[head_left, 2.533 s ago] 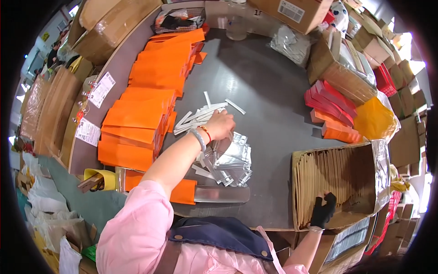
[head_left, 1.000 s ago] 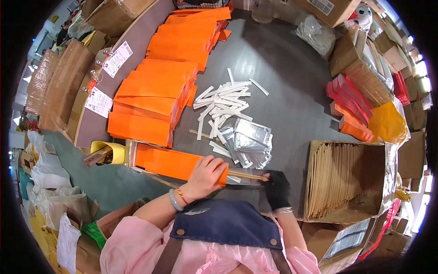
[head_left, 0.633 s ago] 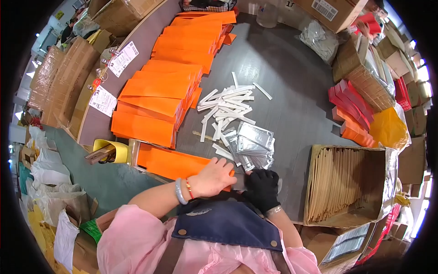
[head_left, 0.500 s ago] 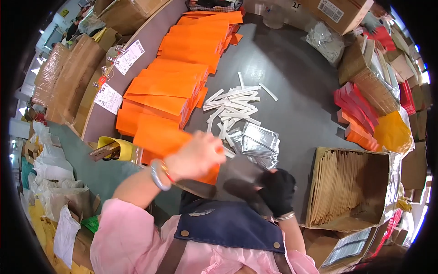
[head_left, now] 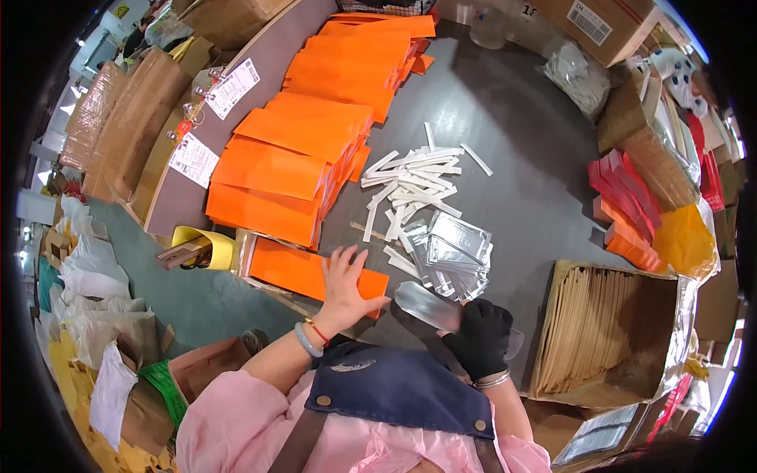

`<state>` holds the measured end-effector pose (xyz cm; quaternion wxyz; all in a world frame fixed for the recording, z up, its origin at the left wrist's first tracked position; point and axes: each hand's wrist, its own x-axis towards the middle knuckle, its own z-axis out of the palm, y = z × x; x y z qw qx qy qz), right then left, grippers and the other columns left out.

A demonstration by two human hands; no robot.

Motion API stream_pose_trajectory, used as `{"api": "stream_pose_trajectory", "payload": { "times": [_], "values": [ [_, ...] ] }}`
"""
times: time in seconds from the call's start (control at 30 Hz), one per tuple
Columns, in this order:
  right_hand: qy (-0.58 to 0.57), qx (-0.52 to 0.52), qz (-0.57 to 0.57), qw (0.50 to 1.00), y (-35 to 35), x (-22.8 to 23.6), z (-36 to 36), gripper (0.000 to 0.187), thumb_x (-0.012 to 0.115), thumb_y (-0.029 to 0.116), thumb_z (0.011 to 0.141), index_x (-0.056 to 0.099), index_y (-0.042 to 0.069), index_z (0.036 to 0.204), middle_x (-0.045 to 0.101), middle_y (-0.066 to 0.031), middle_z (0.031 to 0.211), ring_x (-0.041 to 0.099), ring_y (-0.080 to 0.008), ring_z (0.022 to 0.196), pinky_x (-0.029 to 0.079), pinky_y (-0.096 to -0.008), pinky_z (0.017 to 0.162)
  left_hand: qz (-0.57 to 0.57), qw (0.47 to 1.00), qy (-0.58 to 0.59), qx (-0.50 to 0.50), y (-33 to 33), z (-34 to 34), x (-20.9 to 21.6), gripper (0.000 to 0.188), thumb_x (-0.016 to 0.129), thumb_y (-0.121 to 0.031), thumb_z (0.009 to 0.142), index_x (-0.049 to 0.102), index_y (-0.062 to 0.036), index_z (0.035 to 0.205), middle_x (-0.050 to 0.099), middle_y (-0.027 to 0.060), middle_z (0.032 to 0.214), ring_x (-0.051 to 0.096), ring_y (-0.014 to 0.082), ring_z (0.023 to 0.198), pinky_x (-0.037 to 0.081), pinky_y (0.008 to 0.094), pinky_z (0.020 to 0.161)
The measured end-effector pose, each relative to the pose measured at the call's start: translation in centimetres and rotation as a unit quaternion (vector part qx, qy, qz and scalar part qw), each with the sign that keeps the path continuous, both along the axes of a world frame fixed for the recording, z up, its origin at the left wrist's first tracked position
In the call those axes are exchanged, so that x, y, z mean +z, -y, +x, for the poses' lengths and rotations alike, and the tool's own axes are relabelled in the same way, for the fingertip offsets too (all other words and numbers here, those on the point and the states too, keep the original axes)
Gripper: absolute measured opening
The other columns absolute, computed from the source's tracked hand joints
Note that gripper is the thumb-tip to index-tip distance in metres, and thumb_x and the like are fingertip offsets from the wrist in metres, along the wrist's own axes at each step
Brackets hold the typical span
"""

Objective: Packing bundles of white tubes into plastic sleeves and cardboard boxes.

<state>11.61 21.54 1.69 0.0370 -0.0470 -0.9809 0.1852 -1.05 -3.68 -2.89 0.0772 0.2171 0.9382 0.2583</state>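
Note:
My bare left hand (head_left: 345, 290) lies with fingers spread on an orange paper piece (head_left: 288, 266) at the top of a low cardboard box by the table's near edge. My right hand (head_left: 482, 335), in a black glove with bare fingertips, is closed on a shiny clear plastic piece (head_left: 423, 306). That plastic piece is long with rounded ends and passes under the hand. Just beyond it lies a loose pile of flat silvery clear packets (head_left: 457, 244). White strips (head_left: 414, 185) are heaped farther out. Overlapping stacks of orange paper (head_left: 315, 130) run along the left side.
A yellow holder (head_left: 213, 248) with tools stands left of the orange box. On the right are an open carton of tightly packed brown sheets (head_left: 603, 327) and red paper bundles (head_left: 623, 189). A raised panel (head_left: 177, 193) with clipped papers borders the left side.
My left hand has come down toward me, from raised and blurred with an orange paper piece beneath it to spread flat on the boxed orange paper. My right hand stays near its place with the plastic piece.

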Motion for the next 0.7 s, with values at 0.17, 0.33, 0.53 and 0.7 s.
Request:
{"api": "stream_pose_trajectory", "payload": {
  "times": [0.17,0.33,0.53,0.7],
  "values": [
    [0.078,0.059,-0.095,0.991,0.6,-0.5,-1.0,0.061,0.079,0.047,0.065,0.059,0.008,0.107,0.06,-0.0091,0.099,0.057,-0.0296,0.097,0.038,-0.0438,0.087,0.018,1.0,0.01,-0.002,0.4,0.0,0.1,0.096,0.084,-0.049,0.062,0.048,-0.0009,0.136,0.043,0.0178,0.14,0.03,0.0398,0.135,0.017,0.0606,0.112],
    [-0.004,0.086,-0.114,0.99,5.4,-2.9,-3.9,0.065,0.08,0.048,0.065,0.061,0.01,0.115,0.062,-0.0108,0.104,0.057,-0.0307,0.1,0.039,-0.0437,0.089,0.01,0.999,0.018,-0.03,-0.6,-0.7,0.8,0.09,0.083,-0.044,0.065,0.048,-0.0032,0.137,0.043,0.0167,0.142,0.03,0.0382,0.136,0.018,0.0604,0.112],
    [-0.096,-0.065,-0.097,0.989,-0.6,-1.1,-1.3,0.057,0.084,0.026,0.065,0.062,0.008,0.114,0.062,-0.0137,0.112,0.055,-0.0334,0.107,0.042,-0.0447,0.094,0.118,0.972,-0.112,-0.168,-9.2,-8.6,0.7,0.033,0.072,-0.015,0.08,0.067,-0.0099,0.112,0.059,0.0076,0.111,0.052,0.0303,0.108,0.041,0.0475,0.093],
    [-0.178,-0.258,-0.051,0.948,-9.1,-1.0,6.6,0.033,0.073,0.0,0.078,0.061,0.002,0.11,0.061,-0.0104,0.107,0.058,-0.0272,0.104,0.045,-0.0358,0.094,0.016,0.967,-0.178,-0.183,-14.5,-13.1,-2.4,0.009,0.068,-0.016,0.078,0.074,-0.0126,0.083,0.059,0.0052,0.093,0.051,0.027,0.096,0.041,0.0424,0.082]
  ]
}}
